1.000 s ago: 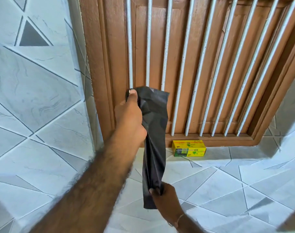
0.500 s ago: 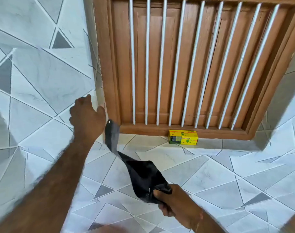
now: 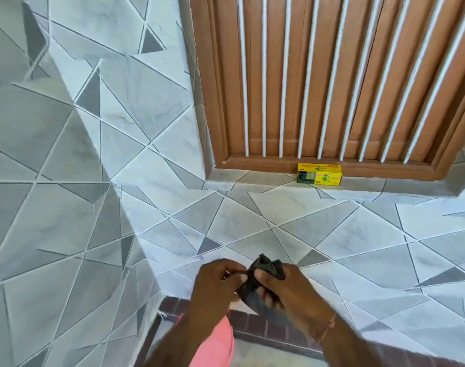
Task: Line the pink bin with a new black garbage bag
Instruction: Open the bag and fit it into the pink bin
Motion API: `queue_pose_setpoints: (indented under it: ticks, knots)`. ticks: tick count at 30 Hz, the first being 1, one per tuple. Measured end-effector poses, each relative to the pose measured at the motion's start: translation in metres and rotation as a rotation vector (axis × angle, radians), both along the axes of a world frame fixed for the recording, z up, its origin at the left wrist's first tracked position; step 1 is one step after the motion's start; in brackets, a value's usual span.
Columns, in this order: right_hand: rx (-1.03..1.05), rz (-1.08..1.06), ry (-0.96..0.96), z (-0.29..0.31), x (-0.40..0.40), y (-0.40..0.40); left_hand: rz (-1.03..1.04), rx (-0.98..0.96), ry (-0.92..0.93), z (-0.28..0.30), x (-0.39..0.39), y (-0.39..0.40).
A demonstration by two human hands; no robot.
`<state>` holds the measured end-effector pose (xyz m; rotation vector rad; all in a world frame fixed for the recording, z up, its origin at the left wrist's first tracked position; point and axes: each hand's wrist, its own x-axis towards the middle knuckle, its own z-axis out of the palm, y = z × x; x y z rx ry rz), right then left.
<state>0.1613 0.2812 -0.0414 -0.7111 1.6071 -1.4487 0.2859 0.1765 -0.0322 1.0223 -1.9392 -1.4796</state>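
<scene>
A crumpled black garbage bag [image 3: 263,271] is bunched between both hands low in the middle of the view. My right hand [image 3: 287,290] grips its main wad, fingers curled around it. My left hand [image 3: 215,282] pinches an edge of the bag at its left side. Below my left forearm a part of the pink bin [image 3: 218,345] shows at the bottom edge; most of it is hidden by my arm.
A yellow bin-bag box [image 3: 319,174] stands on the tiled ledge under a brown wooden window with white bars [image 3: 332,83]. Grey and white tiled walls surround it. A dark brick strip [image 3: 255,324] runs below my hands.
My left hand dropped from high on the wall down to the right hand. The bag, stretched out between the hands before, is now bunched up. The view has tilted downward and the pink bin appeared.
</scene>
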Motion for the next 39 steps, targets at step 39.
queue_pose_setpoints:
  ticks: [39]
  knots:
    - [0.215,-0.759,0.506,-0.004,0.127,0.071,0.215,-0.047,0.210,0.026,0.219,-0.020]
